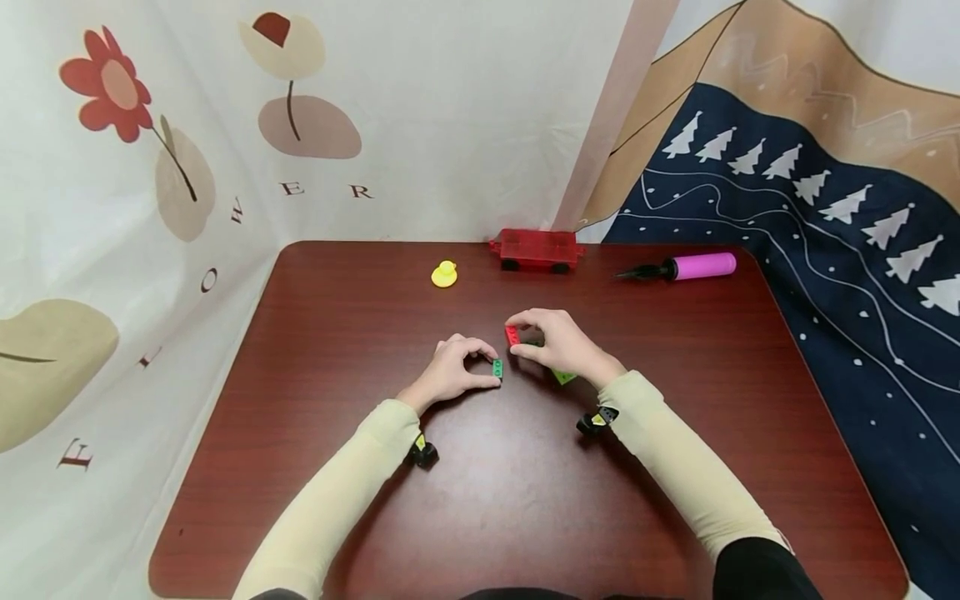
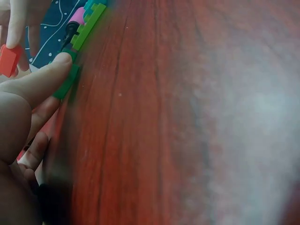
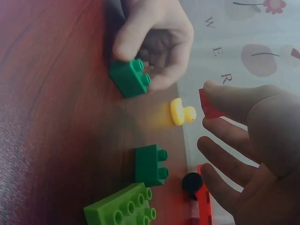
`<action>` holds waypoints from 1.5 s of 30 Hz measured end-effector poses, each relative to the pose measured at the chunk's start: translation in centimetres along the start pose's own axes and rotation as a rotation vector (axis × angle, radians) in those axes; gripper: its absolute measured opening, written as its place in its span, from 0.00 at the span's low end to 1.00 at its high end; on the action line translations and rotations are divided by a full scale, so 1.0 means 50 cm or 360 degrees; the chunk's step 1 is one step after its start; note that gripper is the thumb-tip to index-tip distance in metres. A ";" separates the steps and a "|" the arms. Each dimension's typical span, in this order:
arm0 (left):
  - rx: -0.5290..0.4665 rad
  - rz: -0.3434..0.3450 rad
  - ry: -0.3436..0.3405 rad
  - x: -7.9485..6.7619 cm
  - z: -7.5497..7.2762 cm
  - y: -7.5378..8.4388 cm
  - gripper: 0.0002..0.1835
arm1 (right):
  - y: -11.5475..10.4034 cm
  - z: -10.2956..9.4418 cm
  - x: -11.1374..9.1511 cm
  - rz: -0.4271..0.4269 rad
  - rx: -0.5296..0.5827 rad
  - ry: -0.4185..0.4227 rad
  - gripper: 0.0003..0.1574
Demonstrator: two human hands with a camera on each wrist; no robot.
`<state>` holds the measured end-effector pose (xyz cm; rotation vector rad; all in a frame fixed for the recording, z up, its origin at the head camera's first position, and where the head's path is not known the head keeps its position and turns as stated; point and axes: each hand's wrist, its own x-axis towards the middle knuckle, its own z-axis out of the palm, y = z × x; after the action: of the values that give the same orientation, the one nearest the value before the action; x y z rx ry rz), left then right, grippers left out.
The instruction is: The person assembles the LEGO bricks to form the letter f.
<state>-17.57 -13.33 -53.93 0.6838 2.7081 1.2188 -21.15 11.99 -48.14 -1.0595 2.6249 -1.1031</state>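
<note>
A green brick [image 1: 497,368] and a red brick [image 1: 512,335], each pinched near the table's [image 1: 487,508] middle.
The left hand [image 1: 452,371] holds green, the right hand [image 1: 562,342] red, fingers closed to brick width. Being so near, the right hand could knock the lime brick [image 3: 107,207]; table edges are far, with room between the forearms [image 1: 333,492].

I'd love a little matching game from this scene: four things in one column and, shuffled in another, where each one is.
Things:
1. Yellow duck
2. Red brick
3. Pink pump
4. Light green brick

Places, in the head view:
A. Near the table's far edge, right of the red wagon
B. Partly hidden by the right hand
C. Near the far edge, left of the wagon
D. Pinched in the right hand

Pairs: 1-C, 2-D, 3-A, 4-B
</note>
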 end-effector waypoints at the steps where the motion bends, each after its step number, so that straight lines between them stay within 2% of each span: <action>1: -0.0001 -0.0003 0.0014 0.002 -0.001 0.000 0.19 | -0.002 0.001 -0.001 -0.0011 0.0008 0.0001 0.25; 10: -0.0001 -0.0036 0.0124 0.018 -0.002 -0.006 0.21 | -0.007 0.021 -0.003 0.0012 -0.0012 -0.0015 0.24; 22: 0.0008 -0.0056 0.0185 0.032 0.004 -0.011 0.20 | -0.005 0.054 0.007 0.0041 -0.0132 0.0009 0.22; 33: 0.0022 -0.0093 0.0220 0.034 0.006 -0.008 0.21 | -0.008 0.066 0.013 0.0026 -0.0331 0.0004 0.21; 45: 0.0005 -0.0089 0.0185 0.036 0.005 -0.013 0.21 | -0.008 0.072 0.012 0.0038 -0.0359 0.0032 0.21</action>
<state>-19.34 -12.76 -54.38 0.5503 2.8021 1.2800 -20.13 9.29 -50.41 -1.0566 2.8216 -0.8316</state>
